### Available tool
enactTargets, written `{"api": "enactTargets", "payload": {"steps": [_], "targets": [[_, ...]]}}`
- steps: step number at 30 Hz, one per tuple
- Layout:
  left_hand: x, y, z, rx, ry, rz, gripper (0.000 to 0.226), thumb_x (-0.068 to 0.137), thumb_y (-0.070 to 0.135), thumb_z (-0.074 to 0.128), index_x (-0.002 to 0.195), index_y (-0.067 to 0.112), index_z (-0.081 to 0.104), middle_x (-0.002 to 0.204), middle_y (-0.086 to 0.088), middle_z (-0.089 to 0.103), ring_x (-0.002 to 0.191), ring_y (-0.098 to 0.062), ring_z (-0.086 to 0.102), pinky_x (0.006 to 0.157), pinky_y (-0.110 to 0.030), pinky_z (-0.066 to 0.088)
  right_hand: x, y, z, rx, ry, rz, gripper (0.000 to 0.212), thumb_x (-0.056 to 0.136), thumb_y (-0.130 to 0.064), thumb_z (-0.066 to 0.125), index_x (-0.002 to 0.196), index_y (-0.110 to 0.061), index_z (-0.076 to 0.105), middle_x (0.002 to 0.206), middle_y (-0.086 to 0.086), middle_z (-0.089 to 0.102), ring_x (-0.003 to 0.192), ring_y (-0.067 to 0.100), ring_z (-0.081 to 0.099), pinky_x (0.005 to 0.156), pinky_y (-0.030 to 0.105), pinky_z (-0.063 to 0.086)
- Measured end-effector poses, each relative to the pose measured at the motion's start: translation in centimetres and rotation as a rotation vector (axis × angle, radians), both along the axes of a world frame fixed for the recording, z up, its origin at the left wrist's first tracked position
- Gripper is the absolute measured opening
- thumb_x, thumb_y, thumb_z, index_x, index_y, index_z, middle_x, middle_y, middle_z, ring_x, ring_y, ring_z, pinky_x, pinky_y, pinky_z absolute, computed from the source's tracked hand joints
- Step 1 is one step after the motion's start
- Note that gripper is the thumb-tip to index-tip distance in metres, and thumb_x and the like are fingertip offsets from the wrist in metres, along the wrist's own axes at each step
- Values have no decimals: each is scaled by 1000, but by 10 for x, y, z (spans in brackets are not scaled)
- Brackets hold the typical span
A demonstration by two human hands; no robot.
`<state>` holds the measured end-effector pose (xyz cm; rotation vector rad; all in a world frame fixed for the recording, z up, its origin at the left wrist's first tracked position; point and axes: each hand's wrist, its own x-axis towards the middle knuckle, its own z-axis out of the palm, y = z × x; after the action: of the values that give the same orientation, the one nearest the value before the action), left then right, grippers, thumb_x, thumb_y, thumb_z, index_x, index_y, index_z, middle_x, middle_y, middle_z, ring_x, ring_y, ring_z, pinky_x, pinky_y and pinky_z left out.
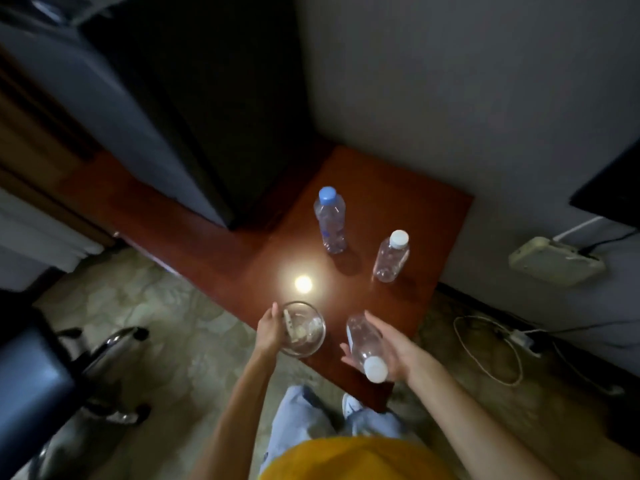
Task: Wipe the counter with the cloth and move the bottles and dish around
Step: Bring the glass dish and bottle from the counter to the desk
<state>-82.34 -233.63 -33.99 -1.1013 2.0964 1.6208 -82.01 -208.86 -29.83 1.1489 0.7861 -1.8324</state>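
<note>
My left hand (269,330) grips the near-left rim of a clear glass dish (304,329) at the counter's front edge; small pale items lie inside it. My right hand (388,344) holds a clear bottle with a white cap (363,342), tilted with the cap toward me. A blue-capped bottle (329,220) and a second white-capped bottle (392,256) stand upright further back on the reddish wooden counter (415,209). No cloth is in view.
A dark fridge (166,109) stands on the counter's left part. A wall runs behind and to the right, with a pale box (554,259) and cables (491,348) on the floor. An office chair (52,368) is at lower left. A light glare (303,283) reflects on the wood.
</note>
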Motion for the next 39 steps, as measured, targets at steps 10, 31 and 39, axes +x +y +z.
{"api": "enactTargets", "payload": {"steps": [10, 31, 39], "targets": [[-78, -26, -56, -117, -115, -472, 61, 104, 56, 30, 111, 13, 73, 114, -20, 74, 109, -40, 69, 100, -53, 53, 6, -43, -37, -195, -379, -549, 80, 77, -35, 89, 138, 5, 56, 104, 38, 66, 91, 43, 69, 99, 41, 59], [-87, -44, -26, -300, 71, -524, 33, 104, 38, 52, 117, 10, 65, 124, -21, 49, 127, -36, 37, 111, -50, 32, 72, -58, -37, -257, -359, -847, 103, 74, -64, 81, 145, -5, 37, 132, 29, 62, 106, 41, 68, 101, 58, 53], [-44, 3, 33, 239, 100, -762, 25, 108, 21, 50, 97, 5, 64, 74, -8, 63, 60, -13, 57, 50, -21, 43, 119, -46, -36, -136, -195, -923, 56, 89, -53, 71, 124, -10, 59, 109, 19, 74, 94, 30, 70, 82, 48, 56]]}}
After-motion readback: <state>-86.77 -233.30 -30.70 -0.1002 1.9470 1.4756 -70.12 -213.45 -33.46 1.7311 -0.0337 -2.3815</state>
